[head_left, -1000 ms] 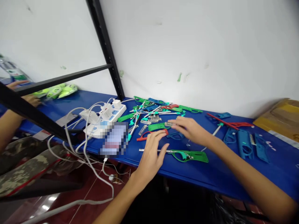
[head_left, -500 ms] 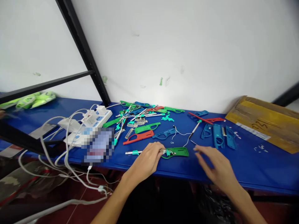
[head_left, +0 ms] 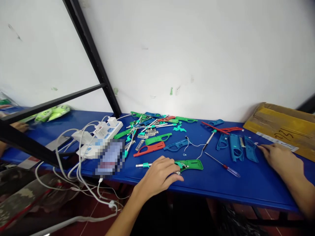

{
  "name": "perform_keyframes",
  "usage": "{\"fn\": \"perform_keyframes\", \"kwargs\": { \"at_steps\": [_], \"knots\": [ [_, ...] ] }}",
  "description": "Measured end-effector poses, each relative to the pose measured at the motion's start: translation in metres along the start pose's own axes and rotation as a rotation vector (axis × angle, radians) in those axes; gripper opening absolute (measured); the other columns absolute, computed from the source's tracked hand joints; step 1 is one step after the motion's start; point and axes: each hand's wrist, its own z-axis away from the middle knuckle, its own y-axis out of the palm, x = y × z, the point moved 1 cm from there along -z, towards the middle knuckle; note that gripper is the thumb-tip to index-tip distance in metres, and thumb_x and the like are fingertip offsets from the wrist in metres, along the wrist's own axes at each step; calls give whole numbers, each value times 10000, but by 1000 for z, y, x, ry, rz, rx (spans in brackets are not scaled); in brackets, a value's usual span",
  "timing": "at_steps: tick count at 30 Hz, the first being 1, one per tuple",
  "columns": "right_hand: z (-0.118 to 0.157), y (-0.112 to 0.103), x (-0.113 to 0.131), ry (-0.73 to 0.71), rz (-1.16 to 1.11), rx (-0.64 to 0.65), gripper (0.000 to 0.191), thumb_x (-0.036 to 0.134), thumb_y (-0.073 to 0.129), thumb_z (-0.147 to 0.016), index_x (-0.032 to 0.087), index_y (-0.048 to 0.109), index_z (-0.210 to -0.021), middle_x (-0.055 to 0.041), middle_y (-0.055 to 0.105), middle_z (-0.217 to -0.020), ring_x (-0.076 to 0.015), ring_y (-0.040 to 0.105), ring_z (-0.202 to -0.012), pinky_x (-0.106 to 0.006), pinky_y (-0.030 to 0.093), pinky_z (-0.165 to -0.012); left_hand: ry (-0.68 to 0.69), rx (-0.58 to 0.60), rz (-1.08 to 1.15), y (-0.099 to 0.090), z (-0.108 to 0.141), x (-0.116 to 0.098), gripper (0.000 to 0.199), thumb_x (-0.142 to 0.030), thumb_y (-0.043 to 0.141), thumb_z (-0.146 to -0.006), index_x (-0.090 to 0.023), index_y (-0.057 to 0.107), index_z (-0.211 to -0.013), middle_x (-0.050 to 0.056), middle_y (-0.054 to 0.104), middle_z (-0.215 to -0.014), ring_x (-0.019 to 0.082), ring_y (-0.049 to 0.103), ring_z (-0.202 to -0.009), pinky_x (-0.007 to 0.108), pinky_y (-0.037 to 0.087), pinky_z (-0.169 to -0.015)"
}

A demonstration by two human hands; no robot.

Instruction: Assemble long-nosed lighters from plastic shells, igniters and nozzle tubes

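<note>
My left hand (head_left: 161, 175) rests over a green lighter half-shell (head_left: 194, 164), thumb and fingers closed on a small shiny part (head_left: 177, 172), mostly hidden. A metal lighter tube (head_left: 140, 165) with a turquoise collar sticks out left of that hand. On the right, my right hand (head_left: 283, 162) lies low on the table with fingers stretched leftward, beside a blue casing piece (head_left: 251, 149). It appears to hold nothing; its palm side is hidden. Between my hands a screwdriver (head_left: 225, 166) with a clear handle lies on the table.
Casings, tubes and wires form a pile (head_left: 147, 124) at the back. A red half-shell (head_left: 150, 149) lies before it. Power strip (head_left: 98, 141), cables and phone (head_left: 110, 157) stand left, a taped carton (head_left: 283, 131) back right. Another person's hand (head_left: 21, 126) shows far left.
My right hand has moved right, off the screwdriver, to beside the blue casing pieces. My left hand stays at the green half-shell, its fingers now lower over it. The view has shifted slightly.
</note>
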Motion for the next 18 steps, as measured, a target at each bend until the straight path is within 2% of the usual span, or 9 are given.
{"fn": "perform_keyframes", "kwargs": {
  "at_steps": [3,5,8,13,18],
  "knots": [
    [5,0,1,9,18,85,396,369,566,-1048,170,834,-835,-190,764,-912,-274,709,-684,-419,486,-652,13,-7,31,0,0,0,473,-507,445,-1164,-176,752,-1023,48,742,-872,183,657,-823,339,446,-794],
    [7,-1,1,18,30,103,388,338,546,-1052,165,838,-865,-189,762,-912,-278,724,-709,-413,492,-656,16,-19,45,0,0,-1,450,-490,463,-1164,-176,757,-1032,51,746,-885,182,651,-829,342,449,-798],
    [8,-3,1,36,44,108,386,364,545,-1056,182,844,-891,-183,777,-931,-268,727,-693,-404,484,-640,10,-39,62,-2,0,-2,414,-462,497,-1161,-175,761,-1020,51,744,-884,181,642,-830,344,450,-808],
    [10,-2,-2,109,91,96,440,477,563,-1042,165,871,-1002,-233,795,-958,-304,678,-600,-424,409,-546,2,-55,111,-3,0,-3,388,-447,526,-1153,-174,744,-984,37,735,-867,170,620,-804,334,424,-797],
    [12,3,-5,97,94,121,444,432,530,-1061,186,885,-955,-219,800,-1046,-283,698,-642,-418,436,-567,-42,-20,109,-2,0,-2,423,-526,520,-1137,-175,734,-1036,49,723,-926,185,620,-866,339,431,-837]
  ]
}}
